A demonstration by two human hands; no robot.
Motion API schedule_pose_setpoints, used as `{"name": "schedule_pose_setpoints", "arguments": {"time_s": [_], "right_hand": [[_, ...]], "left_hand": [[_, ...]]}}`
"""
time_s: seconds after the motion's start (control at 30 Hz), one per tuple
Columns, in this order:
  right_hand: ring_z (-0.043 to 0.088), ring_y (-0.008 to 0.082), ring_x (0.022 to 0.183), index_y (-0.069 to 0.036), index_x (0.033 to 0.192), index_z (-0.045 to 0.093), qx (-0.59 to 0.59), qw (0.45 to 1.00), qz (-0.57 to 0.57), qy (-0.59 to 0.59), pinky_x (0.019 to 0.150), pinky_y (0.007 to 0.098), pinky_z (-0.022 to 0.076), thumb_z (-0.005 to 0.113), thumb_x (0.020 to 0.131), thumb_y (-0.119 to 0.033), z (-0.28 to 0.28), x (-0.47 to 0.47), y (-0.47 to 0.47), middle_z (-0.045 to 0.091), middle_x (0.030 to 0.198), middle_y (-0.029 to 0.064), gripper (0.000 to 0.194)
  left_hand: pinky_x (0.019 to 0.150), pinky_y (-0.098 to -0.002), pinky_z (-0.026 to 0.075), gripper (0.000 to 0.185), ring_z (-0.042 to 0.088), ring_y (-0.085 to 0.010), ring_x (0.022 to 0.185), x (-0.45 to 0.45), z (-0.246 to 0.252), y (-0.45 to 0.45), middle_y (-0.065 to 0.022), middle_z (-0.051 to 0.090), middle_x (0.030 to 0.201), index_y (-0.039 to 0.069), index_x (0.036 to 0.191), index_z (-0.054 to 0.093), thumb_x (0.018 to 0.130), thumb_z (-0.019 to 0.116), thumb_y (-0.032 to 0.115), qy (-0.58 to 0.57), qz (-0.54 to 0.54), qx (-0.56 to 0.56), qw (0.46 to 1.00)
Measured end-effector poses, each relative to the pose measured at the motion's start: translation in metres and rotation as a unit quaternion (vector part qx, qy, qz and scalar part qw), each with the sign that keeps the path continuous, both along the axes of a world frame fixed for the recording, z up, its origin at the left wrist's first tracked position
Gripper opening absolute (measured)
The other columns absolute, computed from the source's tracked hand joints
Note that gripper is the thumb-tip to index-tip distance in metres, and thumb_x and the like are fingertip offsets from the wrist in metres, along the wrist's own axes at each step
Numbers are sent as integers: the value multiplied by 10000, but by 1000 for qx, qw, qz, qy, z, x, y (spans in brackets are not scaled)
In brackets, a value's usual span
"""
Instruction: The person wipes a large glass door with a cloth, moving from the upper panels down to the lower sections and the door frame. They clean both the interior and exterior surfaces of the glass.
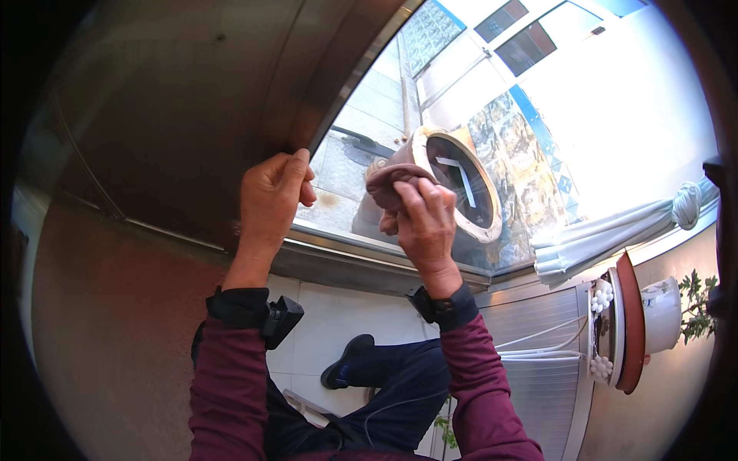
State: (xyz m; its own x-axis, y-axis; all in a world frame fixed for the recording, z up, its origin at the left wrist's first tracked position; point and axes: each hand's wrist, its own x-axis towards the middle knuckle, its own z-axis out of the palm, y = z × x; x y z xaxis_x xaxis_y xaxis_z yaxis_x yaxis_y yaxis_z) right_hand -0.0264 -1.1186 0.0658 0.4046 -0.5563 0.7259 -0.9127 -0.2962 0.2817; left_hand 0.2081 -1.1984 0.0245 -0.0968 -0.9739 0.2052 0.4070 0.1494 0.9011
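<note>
My right hand (425,222) grips a folded brown cloth (398,180), held up before a glass pane (357,184). Whether the cloth touches the glass is hard to tell. To its left, my left hand (271,193) is curled into a loose fist beside the dark edge of a metal frame (288,124). No object shows in that fist; contact with the frame is unclear. Behind the pane stands a large round jar (487,230) with a pale rim and a dark mouth, where a white bent strip or reflection shows.
A tied pale curtain (611,230) hangs at the right. Below it, a plant stand (602,331) with white flower ornaments bears a potted plant (663,314). The window sill (346,268) runs across in front of me, above a tiled floor (314,322).
</note>
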Motion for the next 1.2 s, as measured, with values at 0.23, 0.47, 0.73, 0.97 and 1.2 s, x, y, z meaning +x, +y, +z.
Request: {"name": "schedule_pose_setpoints", "arguments": {"time_s": [0.23,0.47,0.73,0.97,1.2], "right_hand": [[583,404,1077,-41,1370,582,-153,983,61,-79,940,494,485,692,776,-1,91,35,-55,628,1204,195,606],[578,387,1070,-51,1275,636,-114,989,59,-69,947,482,481,724,719,-21,51,80,-66,630,1191,182,564],[620,317,1048,-60,1157,680,29,997,42,-58,888,427,535,708,794,-67,-80,79,-54,644,1155,98,365],[592,246,1087,-110,1165,663,148,988,40,9,869,398,515,630,840,-168,-173,69,-48,602,1211,50,332],[631,275,1029,-109,1160,668,131,989,64,-36,886,414,526,726,757,-101,-133,62,-43,638,1167,65,407]], "left_hand": [[543,-241,424,378,563,-64,554,10,6,4,-6,594,588,15,739,647,1043,639,240,-24,59,-12,998],[555,-249,407,361,547,-75,539,16,10,12,-9,573,574,19,758,652,1051,640,229,13,123,-33,992],[552,-236,397,349,542,-72,532,19,10,6,-1,576,577,33,756,655,1044,655,229,57,129,-9,990],[507,-240,371,349,522,-56,508,17,8,2,4,555,554,24,733,632,1035,656,197,41,142,-2,989],[528,-238,386,356,524,-65,510,21,8,-5,-1,555,551,31,724,636,1036,649,201,28,149,-3,988]]}}
